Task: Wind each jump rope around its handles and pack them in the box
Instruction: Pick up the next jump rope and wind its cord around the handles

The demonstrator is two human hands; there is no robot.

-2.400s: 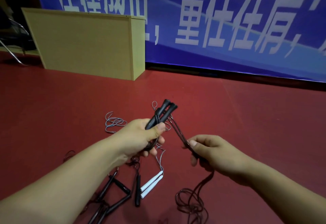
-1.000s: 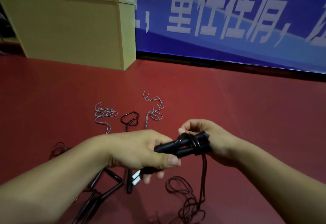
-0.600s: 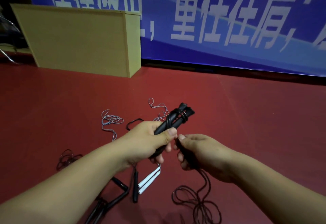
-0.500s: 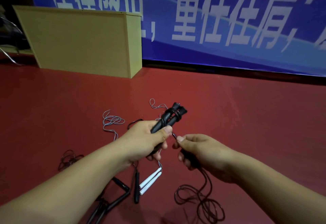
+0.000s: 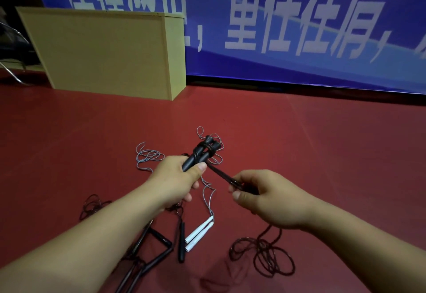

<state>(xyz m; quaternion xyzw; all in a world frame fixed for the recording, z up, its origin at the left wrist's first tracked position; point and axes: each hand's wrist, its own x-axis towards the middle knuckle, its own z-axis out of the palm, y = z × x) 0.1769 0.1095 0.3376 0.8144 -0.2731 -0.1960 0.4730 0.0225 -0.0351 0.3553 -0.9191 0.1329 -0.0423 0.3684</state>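
Jump rope (image 5: 221,172) cord thin, limp, tangle-prone | left hand (image 5: 177,177) clasps paired black handles (image 5: 202,154) | right hand (image 5: 260,195) pinches cord taut.

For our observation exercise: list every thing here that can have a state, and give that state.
Left hand: grips the black handles.
Black handles: paired, a few cord turns on them.
Right hand: pinches the dark cord, taut.
Dark cord: mostly loose on floor.
White handles: side by side, unwound.
Wooden box: standing; opening unseen.

Black handles (image 5: 202,154) w/ dark rope; white handles (image 5: 199,232), grey cord; red floor (image 5: 322,142); blue banner (image 5: 299,27), white chars.
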